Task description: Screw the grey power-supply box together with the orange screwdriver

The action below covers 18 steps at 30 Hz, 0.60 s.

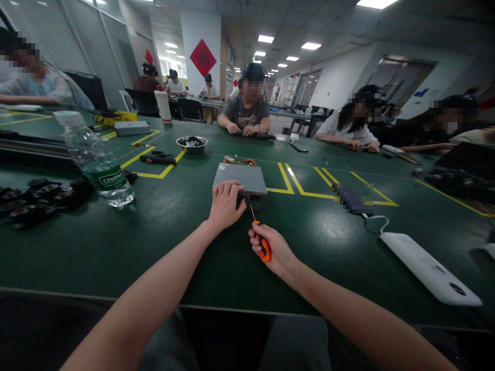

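Observation:
A grey metal computer power supply [247,176] lies on the green table, with coloured wires along its far edge. My left hand [227,205] grips its near left corner, fingers bent over the top and thumb at the front face. In my right hand [274,250] is a screwdriver [263,246] with an orange and black handle, the fingers wrapped round it. Its thin shaft points up and away toward the front face of the power supply, near the socket. Whether the tip touches a screw is too small to tell.
Left of my hands stand a tilted-looking water bottle [102,165] and a heap of black parts [42,198]. A metal bowl [192,145] of small parts sits beyond. To the right lie a phone [351,198] and a white power bank [429,268]. A person [247,105] sits opposite.

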Tool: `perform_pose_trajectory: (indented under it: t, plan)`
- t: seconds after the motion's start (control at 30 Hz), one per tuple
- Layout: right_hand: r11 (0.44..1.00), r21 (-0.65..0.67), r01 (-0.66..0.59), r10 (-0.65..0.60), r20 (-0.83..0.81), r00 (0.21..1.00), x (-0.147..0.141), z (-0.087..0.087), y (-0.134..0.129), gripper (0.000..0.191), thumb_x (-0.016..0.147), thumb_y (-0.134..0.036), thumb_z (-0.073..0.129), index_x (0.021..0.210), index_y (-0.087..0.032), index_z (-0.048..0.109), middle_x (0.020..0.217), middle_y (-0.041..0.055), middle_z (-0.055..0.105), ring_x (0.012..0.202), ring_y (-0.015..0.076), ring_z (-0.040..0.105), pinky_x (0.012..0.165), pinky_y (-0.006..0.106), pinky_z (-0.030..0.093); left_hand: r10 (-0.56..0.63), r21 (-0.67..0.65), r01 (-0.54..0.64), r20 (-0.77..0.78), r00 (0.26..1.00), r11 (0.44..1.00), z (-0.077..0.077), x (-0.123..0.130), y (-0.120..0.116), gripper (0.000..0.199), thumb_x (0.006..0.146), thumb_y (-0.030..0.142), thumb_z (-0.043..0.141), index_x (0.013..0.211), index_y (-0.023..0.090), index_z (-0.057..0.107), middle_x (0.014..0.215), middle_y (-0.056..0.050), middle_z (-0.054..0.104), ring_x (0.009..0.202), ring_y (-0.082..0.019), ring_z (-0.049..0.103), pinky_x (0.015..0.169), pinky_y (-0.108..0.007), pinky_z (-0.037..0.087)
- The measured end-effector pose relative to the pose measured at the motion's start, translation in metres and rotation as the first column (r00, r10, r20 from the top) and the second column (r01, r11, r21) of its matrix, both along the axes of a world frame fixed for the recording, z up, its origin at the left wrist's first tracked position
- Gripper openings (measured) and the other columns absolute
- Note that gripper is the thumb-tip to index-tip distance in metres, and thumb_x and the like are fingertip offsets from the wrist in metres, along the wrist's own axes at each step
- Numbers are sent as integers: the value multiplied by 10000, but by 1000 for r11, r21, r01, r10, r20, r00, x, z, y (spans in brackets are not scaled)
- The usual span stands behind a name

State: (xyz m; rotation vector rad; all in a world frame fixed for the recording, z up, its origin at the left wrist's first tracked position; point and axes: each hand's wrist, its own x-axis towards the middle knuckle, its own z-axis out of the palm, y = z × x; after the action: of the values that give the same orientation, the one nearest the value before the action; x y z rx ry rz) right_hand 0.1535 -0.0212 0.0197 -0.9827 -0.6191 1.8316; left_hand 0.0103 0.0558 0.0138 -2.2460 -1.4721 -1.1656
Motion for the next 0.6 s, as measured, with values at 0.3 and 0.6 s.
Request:
perform_pose_trajectory:
  t: [0.3,0.6]
  plan:
    - [994,-65,-90,81,-128,988,-1,2,-2,252,891,-280,408,788,-119,572,597,23,549,443,58,466,384,138,374,-42,-17,43,48,998,999,2,6,-2,316,745,151,480,1054,213,487,1228,-23,561,1178,-192,447,1042,-393,202]
    - [1000,-19,16,-18,-102,995,-1,-2,-9,145,766,-212,608,691,-152,499,595,-27,521,389,13,356,330,109,251,-49,-67,50,19,999,997,7,7,-13,354,728,150,475,1075,217,506,1232,-25,560,1174,-205,452,1009,-390,236]
